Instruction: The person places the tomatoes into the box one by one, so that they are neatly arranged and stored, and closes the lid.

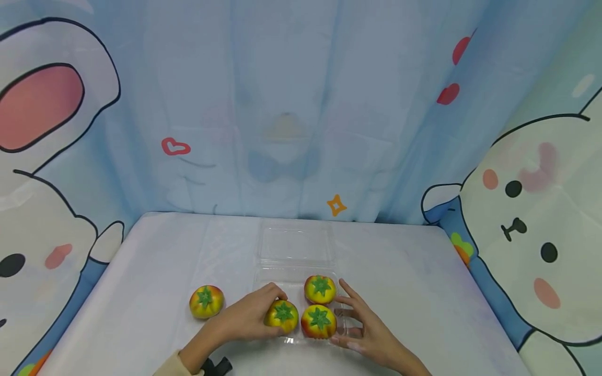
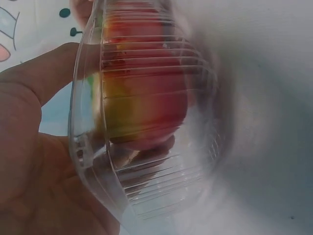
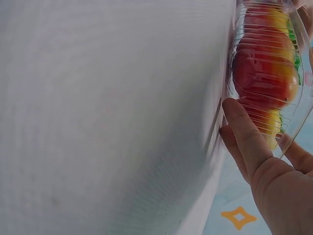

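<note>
My left hand (image 1: 256, 316) grips a yellow-and-red persimmon (image 1: 282, 316) with a green star-shaped top, at the front left of a clear plastic clamshell box (image 1: 293, 275). In the left wrist view that persimmon (image 2: 146, 105) shows through the ribbed wall, thumb and fingers around it. Two more persimmons, one behind (image 1: 320, 289) and one in front (image 1: 319, 321), sit along the box's right side. My right hand (image 1: 369, 331) rests against that side with its fingers spread, fingertips (image 3: 235, 108) at the clear wall in the right wrist view.
One loose persimmon (image 1: 206, 302) lies on the white tablecloth (image 1: 404, 282), left of the box. The clear lid (image 1: 296, 244) lies folded back behind the tray. A blue cartoon curtain (image 1: 282, 104) hangs along the table's far edge.
</note>
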{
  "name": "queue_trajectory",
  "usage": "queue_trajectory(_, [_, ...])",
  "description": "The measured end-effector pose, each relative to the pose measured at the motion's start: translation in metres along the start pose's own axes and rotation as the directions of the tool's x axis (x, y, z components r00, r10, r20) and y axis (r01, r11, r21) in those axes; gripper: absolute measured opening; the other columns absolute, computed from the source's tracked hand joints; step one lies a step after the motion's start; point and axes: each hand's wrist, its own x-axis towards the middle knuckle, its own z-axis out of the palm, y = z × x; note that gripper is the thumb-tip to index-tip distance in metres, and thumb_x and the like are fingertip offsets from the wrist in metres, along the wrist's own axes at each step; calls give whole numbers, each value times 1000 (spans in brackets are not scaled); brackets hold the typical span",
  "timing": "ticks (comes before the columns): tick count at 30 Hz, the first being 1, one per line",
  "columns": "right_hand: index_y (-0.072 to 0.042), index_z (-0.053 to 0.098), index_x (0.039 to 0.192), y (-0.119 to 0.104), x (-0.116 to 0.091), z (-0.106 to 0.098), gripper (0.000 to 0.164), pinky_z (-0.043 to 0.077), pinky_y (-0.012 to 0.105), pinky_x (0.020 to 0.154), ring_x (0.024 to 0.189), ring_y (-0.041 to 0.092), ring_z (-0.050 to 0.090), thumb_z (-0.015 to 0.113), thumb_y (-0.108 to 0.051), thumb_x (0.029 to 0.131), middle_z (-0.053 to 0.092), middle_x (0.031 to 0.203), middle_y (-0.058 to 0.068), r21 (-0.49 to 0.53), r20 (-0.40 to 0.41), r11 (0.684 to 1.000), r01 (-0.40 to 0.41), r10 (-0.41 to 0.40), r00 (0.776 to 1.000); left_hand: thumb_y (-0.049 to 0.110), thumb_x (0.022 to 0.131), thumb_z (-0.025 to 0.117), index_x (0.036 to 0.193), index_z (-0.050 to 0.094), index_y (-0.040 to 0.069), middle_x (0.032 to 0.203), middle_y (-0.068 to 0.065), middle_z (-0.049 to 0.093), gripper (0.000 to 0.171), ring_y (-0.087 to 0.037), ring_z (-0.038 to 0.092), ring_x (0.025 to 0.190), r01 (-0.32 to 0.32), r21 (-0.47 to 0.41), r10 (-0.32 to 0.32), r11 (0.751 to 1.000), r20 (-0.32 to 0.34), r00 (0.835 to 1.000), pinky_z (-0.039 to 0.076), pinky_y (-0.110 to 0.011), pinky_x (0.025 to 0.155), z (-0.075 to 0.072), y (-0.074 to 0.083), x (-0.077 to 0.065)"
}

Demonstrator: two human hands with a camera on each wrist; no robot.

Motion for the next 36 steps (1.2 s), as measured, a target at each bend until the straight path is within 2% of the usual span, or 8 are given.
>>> queue_trajectory(9, [-18, 49, 153, -1, 0, -1, 81, 65, 32, 96, 141, 53, 52, 91, -27, 85, 2, 181, 7, -9, 0, 1000, -1, 1, 1000, 40, 87, 83, 132, 61, 18, 128, 5, 64, 56, -2, 59, 105, 14, 22, -14, 1000, 25, 1000, 58, -25, 95, -3, 2, 1])
queue_trajectory(14, [-20, 49, 153, -1, 0, -1, 81, 65, 32, 96, 142, 52, 52, 91, -28, 84, 3, 181, 4, -7, -2, 1000, -10, 10, 1000, 40, 88, 84, 141, 58, 15, 138, 1, 64, 63, -6, 61, 117, 4, 26, -5, 1000, 44, 999, 57, -33, 106, -6, 3, 0])
queue_trajectory(19, [-20, 49, 153, -1, 0, 0, 81, 65, 33, 95, 141, 53, 52, 91, -27, 85, 2, 182, 5, -8, -1, 1000, -4, 4, 1000, 43, 90, 82, 153, 49, 14, 153, -4, 56, 76, -18, 59, 135, -8, -30, 9, 1000, 45, 999, 52, -44, 117, -10, 5, -3])
queue_trajectory(23, [-19, 49, 153, -2, 0, 0, 81, 65, 34, 94, 141, 53, 53, 91, -28, 85, 2, 182, 6, -10, -1, 1000, 4, -4, 1000, 43, 93, 80, 157, 44, 22, 161, 3, 48, 76, -23, 51, 148, -41, -101, 40, 994, -11, 999, 46, -51, 123, -13, 6, -8])
queue_trajectory(27, [-19, 49, 153, -2, 0, 0, 81, 65, 34, 94, 141, 53, 52, 91, -29, 85, 2, 182, 6, -16, -5, 1000, -5, 5, 1000, 38, 95, 80, 158, 43, 31, 165, 5, 43, 74, -22, 45, 153, -71, -144, 55, 987, -110, 992, 43, -57, 124, -19, 8, -16])
queue_trajectory(30, [-18, 49, 153, -2, 1, 0, 81, 65, 34, 95, 141, 53, 52, 91, -28, 85, 2, 182, 6, -13, -5, 1000, -5, 5, 1000, 35, 95, 80, 158, 44, 31, 167, 2, 42, 72, -26, 43, 155, -89, -132, 63, 987, -186, 981, 44, -61, 122, -25, 6, -25])
queue_trajectory(34, [-19, 49, 153, -2, 1, 1, 81, 65, 33, 95, 141, 53, 52, 91, -28, 84, 3, 181, 5, -6, 1, 1000, 0, 0, 1000, 30, 96, 78, 158, 45, 30, 167, 0, 41, 70, -32, 41, 156, -94, -88, 69, 992, -253, 965, 46, -63, 119, -35, -3, -40])
queue_trajectory(36, [-19, 49, 153, -1, 1, 1, 82, 65, 33, 95, 142, 53, 52, 92, -28, 84, 3, 181, 4, -5, 4, 1000, -2, 2, 1000, 29, 95, 79, 158, 45, 30, 167, -1, 41, 72, -32, 41, 156, -66, -63, 46, 996, -276, 960, 47, -63, 119, -40, -8, -48])
